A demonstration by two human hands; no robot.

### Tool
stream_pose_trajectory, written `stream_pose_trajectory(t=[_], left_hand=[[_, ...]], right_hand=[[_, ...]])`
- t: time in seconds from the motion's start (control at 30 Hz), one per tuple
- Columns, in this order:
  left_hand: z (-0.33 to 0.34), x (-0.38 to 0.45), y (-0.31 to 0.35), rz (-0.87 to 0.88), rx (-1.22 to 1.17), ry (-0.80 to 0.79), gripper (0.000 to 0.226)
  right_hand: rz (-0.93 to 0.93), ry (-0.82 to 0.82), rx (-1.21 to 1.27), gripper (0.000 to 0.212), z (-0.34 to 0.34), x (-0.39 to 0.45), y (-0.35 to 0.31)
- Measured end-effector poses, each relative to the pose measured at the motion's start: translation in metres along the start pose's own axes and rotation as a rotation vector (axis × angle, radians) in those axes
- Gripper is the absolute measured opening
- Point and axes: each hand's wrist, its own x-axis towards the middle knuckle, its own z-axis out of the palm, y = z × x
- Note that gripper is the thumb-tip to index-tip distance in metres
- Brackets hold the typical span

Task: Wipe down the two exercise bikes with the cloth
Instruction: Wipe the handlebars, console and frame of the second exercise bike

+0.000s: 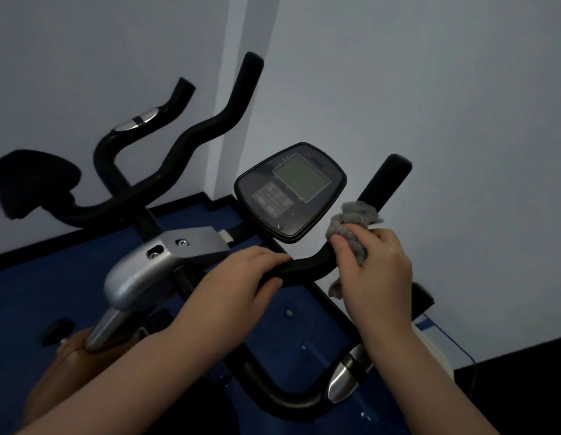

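We see the cloth (pixel 351 226) right of centre: grey, nubbly like towelling, bunched into a wad, with one loose tail hanging below the hand. Our right hand (pixel 375 274) grips it, fingers and thumb curled round it, and presses it against the black handlebar (pixel 307 265) of the near bike where the bar bends upward. Our left hand (pixel 241 277) grips the same bar just left of it, fingers wrapped over the top. The console (pixel 290 191), its screen dark, sits just above both hands. A second bike's bars (pixel 191 142) stand at upper left.
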Motion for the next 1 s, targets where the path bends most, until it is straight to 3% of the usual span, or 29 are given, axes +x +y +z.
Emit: stream_pose_trajectory(t=[0.3, 0.53, 0.83, 1.0], left_hand=[[-0.011, -0.034, -0.008, -0.219, 0.024, 0.104, 0.039], [-0.024, -0.07, -0.02, -0.218, 0.075, 0.104, 0.04], [-0.027, -0.122, -0.036, -0.264, -0.268, 0.195, 0.027], [-0.031, -0.133, -0.044, -0.276, -0.417, 0.14, 0.041]], right_hand=[[-0.091, -0.094, 0.072, 0.021, -0.002, -0.016, -0.002], [-0.129, -0.064, -0.062, 0.023, 0.012, -0.04, -0.025], [-0.132, -0.186, 0.112, 0.027, 0.052, -0.079, -0.065], [-0.179, -0.395, 0.231, 0.028, 0.048, -0.096, -0.067]])
